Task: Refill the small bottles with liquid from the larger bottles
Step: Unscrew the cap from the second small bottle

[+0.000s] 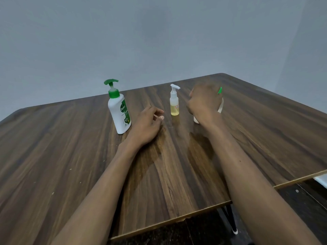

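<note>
A large white bottle [120,112] with a green pump stands upright on the wooden table [70,147], left of centre. A small clear bottle [174,103] with yellow liquid and a white pump stands in the middle. My right hand [204,103] grips a second large white bottle [220,105], mostly hidden behind the hand; a green bit of its pump [220,90] shows beside my knuckles. My left hand [148,124] rests on the table between the first large bottle and the small one, fingers loosely curled and holding nothing.
The table's near edge [168,221] runs diagonally across the bottom right, with dark floor and a thin black table leg [231,220] below it. A plain grey wall stands behind the table.
</note>
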